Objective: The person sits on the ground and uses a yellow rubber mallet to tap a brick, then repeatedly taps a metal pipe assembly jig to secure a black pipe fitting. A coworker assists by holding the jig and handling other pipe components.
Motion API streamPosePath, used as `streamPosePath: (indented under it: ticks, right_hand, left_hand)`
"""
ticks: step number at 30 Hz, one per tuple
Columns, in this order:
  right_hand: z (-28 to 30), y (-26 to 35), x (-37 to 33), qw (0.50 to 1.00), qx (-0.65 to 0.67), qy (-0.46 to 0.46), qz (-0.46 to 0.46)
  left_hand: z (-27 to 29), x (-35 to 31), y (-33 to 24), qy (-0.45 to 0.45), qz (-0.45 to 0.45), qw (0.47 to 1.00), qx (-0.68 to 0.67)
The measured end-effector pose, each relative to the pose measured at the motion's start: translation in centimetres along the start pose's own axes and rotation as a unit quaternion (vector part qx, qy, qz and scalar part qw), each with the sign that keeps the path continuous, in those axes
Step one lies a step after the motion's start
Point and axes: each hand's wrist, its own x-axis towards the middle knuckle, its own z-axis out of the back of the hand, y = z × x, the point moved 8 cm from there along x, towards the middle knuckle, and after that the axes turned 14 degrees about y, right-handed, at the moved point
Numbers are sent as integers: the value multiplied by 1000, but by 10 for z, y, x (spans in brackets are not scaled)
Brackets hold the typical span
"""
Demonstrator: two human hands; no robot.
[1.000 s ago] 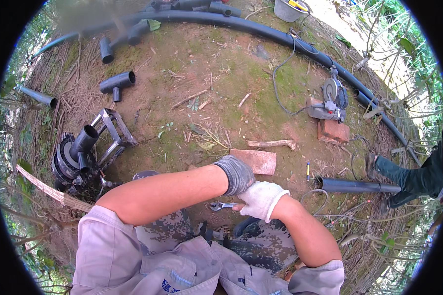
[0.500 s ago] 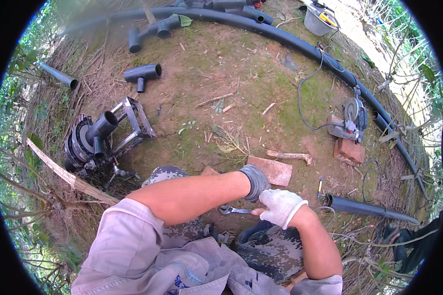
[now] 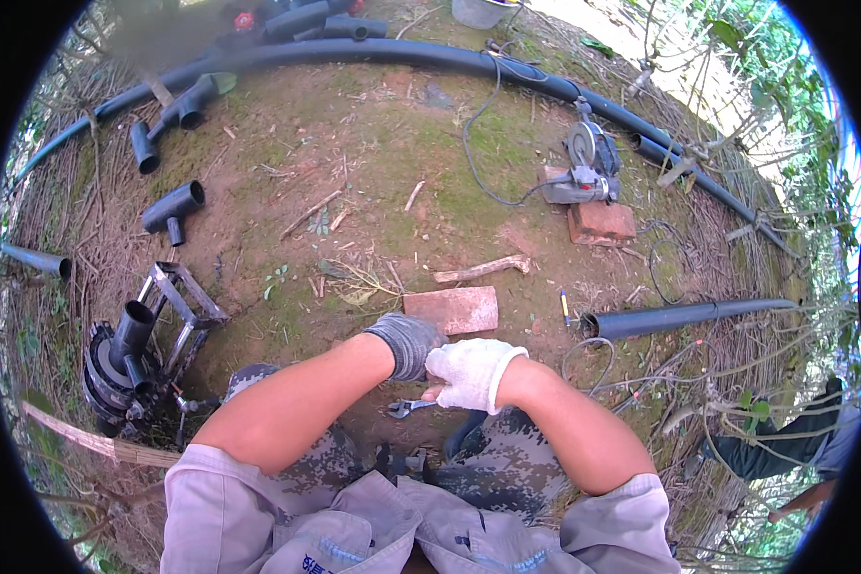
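Observation:
My right hand [image 3: 472, 373], in a white knit glove, is closed around an adjustable wrench [image 3: 407, 408]; its jaw sticks out to the left, below my hands. My left hand [image 3: 408, 345], in a grey glove, presses up against the right one with its fingers curled. What lies between the two hands is too covered to make out. Just beyond them a reddish brick [image 3: 452, 310] lies flat on the soil. My knees in camouflage trousers are below my forearms.
At left stands a pipe-clamping machine [image 3: 115, 378] with a black tee in it. Other black tee fittings [image 3: 174, 209] lie farther off. A corded power tool [image 3: 584, 158] rests on bricks [image 3: 601, 224] at right, near a black pipe [image 3: 679, 316]. Another person's leg [image 3: 770, 450] shows at far right.
My view has swung to the right, so the ground and the things on it sit farther left. Both hands stay together with the wrench in the right one. More of the other person shows.

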Motion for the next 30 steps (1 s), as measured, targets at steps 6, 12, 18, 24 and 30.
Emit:
streamPosePath:
  ticks: [6, 12, 18, 24, 30]
  right_hand:
    - [6, 3, -8, 1000, 28, -9, -4]
    - [2, -3, -11, 999, 44, -24, 1]
    - [3, -4, -12, 998, 36, -56, 9]
    - [5, -1, -17, 998, 28, -55, 19]
    - [5, -5, -16, 998, 39, -47, 0]
  left_hand:
    - [2, -3, 2, 17, 26, 999, 14]
    - [3, 1, 3, -4, 21, 1000, 4]
    - [-6, 8, 14, -16, 27, 999, 21]
    - [4, 0, -3, -5, 18, 1000, 12]
    - [5, -1, -5, 23, 43, 999, 12]
